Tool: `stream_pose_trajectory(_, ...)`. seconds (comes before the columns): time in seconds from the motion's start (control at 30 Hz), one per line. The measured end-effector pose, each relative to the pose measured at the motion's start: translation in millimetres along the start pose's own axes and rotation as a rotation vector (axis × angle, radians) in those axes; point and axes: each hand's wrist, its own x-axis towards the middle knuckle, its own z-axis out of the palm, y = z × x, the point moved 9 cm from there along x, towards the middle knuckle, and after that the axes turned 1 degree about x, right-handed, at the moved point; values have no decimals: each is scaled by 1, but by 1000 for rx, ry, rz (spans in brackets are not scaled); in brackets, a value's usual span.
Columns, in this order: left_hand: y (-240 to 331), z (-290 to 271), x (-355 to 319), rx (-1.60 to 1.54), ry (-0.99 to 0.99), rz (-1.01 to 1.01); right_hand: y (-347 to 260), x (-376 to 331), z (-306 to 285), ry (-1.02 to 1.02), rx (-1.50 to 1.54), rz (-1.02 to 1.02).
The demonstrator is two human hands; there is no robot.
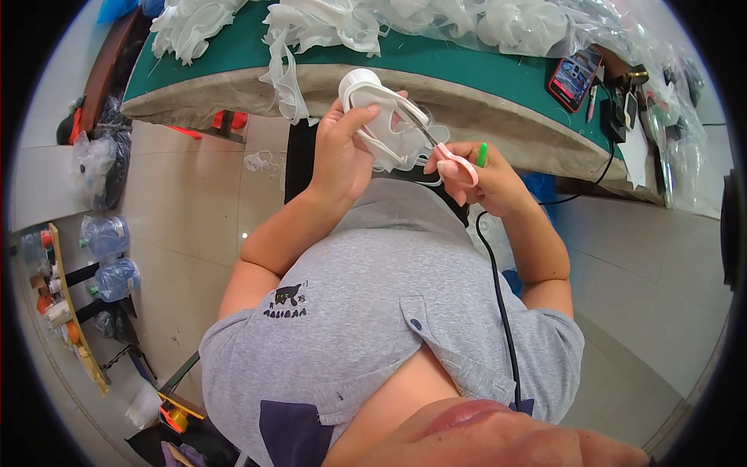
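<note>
My left hand (342,152) grips a white moulded plastic part (372,100) with a round cap end and curved translucent flaps, holding it up in front of my chest. My right hand (486,180) holds small scissors with pink handles (455,162), their metal blades pointing up-left into the part's thin edge. A green-tipped object (482,153) sticks up from my right fingers. Both hands are just below the table's front edge.
A green-topped worktable (436,66) carries heaps of white plastic parts (319,27) and clear bags (537,27). A phone in a red case (574,76) lies at its right. A black cable (498,296) runs down my shirt. Water bottles (109,257) stand on the tiled floor at left.
</note>
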Motion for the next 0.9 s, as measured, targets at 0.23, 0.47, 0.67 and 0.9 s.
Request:
stream_pose_trajectory(0.23,-6,1,-1,-61,15,-92,-2,-1,-5,7,-29,18)
stream_pose_trajectory(0.47,-9,3,-2,-101,3,-137,-2,1,-3,-29,-5,35)
stream_pose_trajectory(0.67,-10,2,-2,-116,3,-153,-3,-2,-5,-17,-23,24)
stream_pose_trajectory(0.9,-13,2,-3,-100,-22,-186,-6,-1,-4,-12,-35,5)
